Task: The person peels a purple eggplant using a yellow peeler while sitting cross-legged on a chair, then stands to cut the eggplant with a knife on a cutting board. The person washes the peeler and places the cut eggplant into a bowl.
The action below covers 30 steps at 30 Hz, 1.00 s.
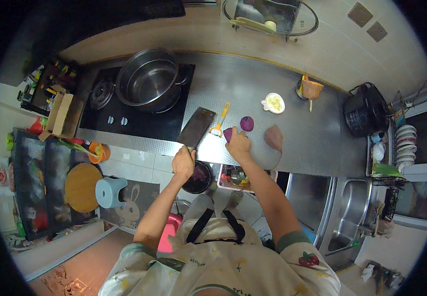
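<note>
My left hand (183, 162) grips the handle of a cleaver (197, 127), whose broad dark blade lies over the counter's front part. My right hand (240, 145) has its fingers on a purple sweet potato piece (228, 134) on the metal counter. Just beyond that hand sits another peeled purple piece (247, 124). A yellow-handled peeler (220, 121) lies between the blade and the pieces. To the right rests an unpeeled sweet potato (274, 138) with a long thin root.
A large steel pot (147, 81) stands on the black cooktop (98, 120). A small white dish (273, 103) holds pale bits. At the right are a black rice cooker (366, 110) and a sink (350, 214). Below the counter edge are a dark bucket (197, 177) and a pink bin (222, 184).
</note>
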Available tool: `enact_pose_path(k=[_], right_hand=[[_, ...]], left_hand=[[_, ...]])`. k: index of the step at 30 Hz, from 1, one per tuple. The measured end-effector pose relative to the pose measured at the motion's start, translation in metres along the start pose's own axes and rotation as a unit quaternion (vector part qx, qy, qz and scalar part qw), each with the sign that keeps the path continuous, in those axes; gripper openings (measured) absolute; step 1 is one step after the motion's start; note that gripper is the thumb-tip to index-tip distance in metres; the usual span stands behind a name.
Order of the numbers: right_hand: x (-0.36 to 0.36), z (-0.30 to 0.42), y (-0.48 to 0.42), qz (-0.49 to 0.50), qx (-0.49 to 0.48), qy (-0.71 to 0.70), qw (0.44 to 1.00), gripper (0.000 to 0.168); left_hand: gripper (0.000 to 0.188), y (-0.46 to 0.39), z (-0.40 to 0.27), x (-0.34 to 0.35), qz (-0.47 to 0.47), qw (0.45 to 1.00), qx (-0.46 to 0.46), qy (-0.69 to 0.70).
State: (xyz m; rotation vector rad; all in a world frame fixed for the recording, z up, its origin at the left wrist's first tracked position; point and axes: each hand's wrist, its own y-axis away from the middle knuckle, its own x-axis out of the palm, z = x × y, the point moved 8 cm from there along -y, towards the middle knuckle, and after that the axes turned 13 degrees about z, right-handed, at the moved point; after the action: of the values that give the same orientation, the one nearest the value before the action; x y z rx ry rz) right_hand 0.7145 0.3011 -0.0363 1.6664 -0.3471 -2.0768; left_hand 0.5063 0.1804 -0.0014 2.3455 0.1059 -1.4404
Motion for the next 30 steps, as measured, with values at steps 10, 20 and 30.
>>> enact_pose_path(k=[10,20,30], right_hand=[[-0.001,0.008,-0.003,-0.091,-0.026,0.061,0.994,0.042],[-0.068,-0.048,0.037,-0.209,-0.012,0.049,0.977,0.061],[-0.056,-0.168,0.005,-0.024,0.227,-0.108,0.968,0.088]], left_hand=[[0.034,-0.069,0.014,0.014,0.05,0.998,-0.001,-0.039],[0.038,-0.085,0.013,0.025,0.095,0.982,0.034,-0.158],[0.048,-0.059,-0.05,-0.024,0.054,0.98,0.047,-0.187]])
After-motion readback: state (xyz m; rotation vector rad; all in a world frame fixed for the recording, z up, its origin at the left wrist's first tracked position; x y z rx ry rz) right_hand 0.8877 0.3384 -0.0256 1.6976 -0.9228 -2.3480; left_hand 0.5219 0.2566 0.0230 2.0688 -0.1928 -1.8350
